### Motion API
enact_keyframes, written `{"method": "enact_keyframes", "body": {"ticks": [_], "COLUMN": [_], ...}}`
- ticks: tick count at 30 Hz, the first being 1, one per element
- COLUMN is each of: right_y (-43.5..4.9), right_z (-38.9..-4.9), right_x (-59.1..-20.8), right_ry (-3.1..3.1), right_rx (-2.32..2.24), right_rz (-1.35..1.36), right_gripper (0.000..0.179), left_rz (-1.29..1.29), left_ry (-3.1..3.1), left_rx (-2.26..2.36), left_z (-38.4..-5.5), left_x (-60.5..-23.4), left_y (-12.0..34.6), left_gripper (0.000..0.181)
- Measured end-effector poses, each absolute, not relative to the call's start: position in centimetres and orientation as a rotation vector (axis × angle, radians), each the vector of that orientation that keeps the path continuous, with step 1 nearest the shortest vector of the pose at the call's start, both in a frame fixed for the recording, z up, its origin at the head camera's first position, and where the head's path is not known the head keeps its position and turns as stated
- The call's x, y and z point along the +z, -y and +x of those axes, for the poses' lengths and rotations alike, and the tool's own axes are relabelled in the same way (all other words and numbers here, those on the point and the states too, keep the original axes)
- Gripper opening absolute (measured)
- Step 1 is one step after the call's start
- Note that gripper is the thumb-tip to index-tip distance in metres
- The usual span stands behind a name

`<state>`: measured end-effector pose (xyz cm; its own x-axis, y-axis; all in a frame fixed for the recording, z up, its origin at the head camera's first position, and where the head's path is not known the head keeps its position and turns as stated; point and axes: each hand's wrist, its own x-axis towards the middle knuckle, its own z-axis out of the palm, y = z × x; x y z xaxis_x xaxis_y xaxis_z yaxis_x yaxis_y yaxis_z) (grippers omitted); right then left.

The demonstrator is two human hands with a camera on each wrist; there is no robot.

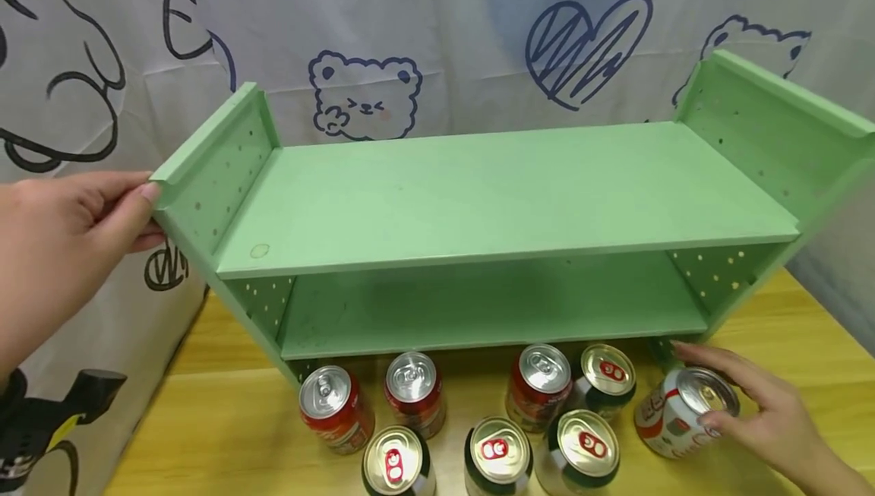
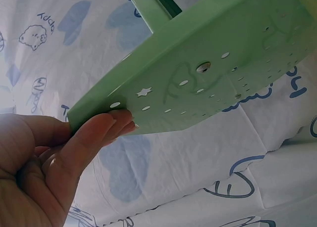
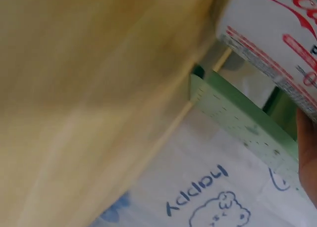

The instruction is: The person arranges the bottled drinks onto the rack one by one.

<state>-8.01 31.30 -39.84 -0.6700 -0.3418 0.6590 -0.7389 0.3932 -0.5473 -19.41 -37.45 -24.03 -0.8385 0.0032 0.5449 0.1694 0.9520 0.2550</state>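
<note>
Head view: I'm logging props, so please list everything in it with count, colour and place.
Shelf unit: 1, green, centre
Red drink cans: 3, red, two left of centre, one right
Gold-lidded cans: 4, gold tops, three along bottom edge, one farther back
White drink can: 1, white and red, right
Table: 1, yellow wood, underneath
Patterned cloth: at least 1, white, behind
Device: 1, black and yellow, lower left edge
Left grip: 1, bare, pinching shelf unit's left side
Right grip: 1, bare, holding white drink can
</note>
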Motion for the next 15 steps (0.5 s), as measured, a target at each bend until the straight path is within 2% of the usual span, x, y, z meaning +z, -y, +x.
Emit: {"method": "enact_keyframes", "body": {"ticks": [4, 15], "right_y": [-31.2, -31.7], "right_z": [-8.0, -7.3], "right_x": [-40.7, -43.0], "right_ry": [2.175, 2.320], "right_rx": [1.417, 1.708], "right_rz": [1.044, 0.916], "right_gripper": [0.089, 0.114], "left_rz": [-0.113, -0.089], "left_ry": [2.554, 2.564], "left_rx": [-0.431, -0.318], "left_z": [-17.5, -15.4], "left_x": [-22.2, -20.7], "left_y": [34.6, 31.6], "left_gripper": [0.042, 0.050]}}
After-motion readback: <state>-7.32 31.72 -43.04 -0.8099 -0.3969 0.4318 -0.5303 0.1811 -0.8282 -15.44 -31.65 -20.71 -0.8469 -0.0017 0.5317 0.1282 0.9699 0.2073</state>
